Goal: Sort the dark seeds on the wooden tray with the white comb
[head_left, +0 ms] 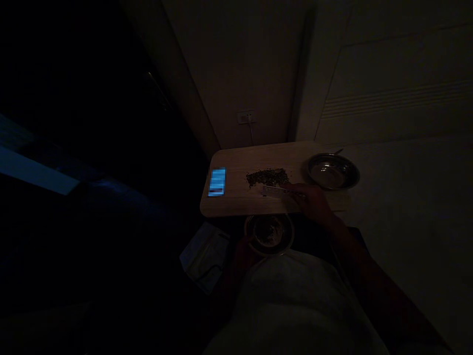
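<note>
My right hand [311, 201] is closed on what looks like a flat-bladed knife [273, 191]. Its pale blade lies low over the wooden board [236, 203], at the near edge of a spread of small dark chopped bits or seeds [269, 176]. Below the board's front edge, my left hand [246, 250] grips the left side of a round metal bowl [290, 240] held close to my lap. Dark and pale matter lies inside that bowl. Dim light hides most of the left fingers.
A shiny metal bowl [351, 180] with a utensil handle [339, 151] at its rim sits on the board's right end. A lit phone [217, 182] lies at the left end. A pale packet [207, 256] is below left. Behind, a cord hangs from a wall socket [245, 117].
</note>
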Motion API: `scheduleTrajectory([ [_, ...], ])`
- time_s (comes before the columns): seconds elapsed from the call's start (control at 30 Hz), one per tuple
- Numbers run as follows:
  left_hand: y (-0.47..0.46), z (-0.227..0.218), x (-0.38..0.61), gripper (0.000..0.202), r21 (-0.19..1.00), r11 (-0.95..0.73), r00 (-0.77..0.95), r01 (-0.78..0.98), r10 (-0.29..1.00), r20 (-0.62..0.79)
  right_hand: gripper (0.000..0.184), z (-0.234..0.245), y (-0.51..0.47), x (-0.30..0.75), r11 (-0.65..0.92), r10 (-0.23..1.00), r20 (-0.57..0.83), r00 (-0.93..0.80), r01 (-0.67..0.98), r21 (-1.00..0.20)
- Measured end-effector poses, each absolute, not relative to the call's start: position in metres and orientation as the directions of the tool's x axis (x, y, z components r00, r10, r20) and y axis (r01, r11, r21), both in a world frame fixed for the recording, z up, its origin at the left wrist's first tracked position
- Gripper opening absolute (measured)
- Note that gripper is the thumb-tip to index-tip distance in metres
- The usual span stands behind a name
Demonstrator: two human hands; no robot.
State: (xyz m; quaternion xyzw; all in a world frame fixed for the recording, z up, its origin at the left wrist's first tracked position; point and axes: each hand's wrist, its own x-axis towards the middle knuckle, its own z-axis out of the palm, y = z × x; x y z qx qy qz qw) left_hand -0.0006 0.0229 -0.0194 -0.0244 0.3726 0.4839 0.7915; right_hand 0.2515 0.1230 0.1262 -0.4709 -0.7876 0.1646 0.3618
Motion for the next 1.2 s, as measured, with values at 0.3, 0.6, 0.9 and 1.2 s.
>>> scheduleTrajectory([
  [0.3, 0.023, -0.010, 0.002, 0.037, 0.386, 0.504, 0.206, -0.773, 0.775, -0.597, 0.033, 0.127, 0.123, 0.250, 0.540, 0.841, 0.422, -0.339, 0.583, -0.607],
  [0.6, 0.022, -0.005, 0.004, 0.031, 0.393, 0.513, 0.217, -0.763, 0.776, -0.592, 0.034, 0.126, 0.119, 0.248, 0.541, 0.841, 0.406, -0.357, 0.579, -0.610],
  [0.9, 0.023, -0.010, 0.003, 0.037, 0.406, 0.502, 0.184, -0.763, 0.772, -0.609, 0.031, 0.129, 0.106, 0.251, 0.545, 0.834, 0.357, -0.421, 0.526, -0.653],
  [1.2, 0.023, -0.006, 0.003, 0.039, 0.396, 0.486, 0.181, -0.779, 0.779, -0.601, 0.030, 0.130, 0.101, 0.265, 0.465, 0.866, 0.289, -0.408, 0.444, -0.766],
])
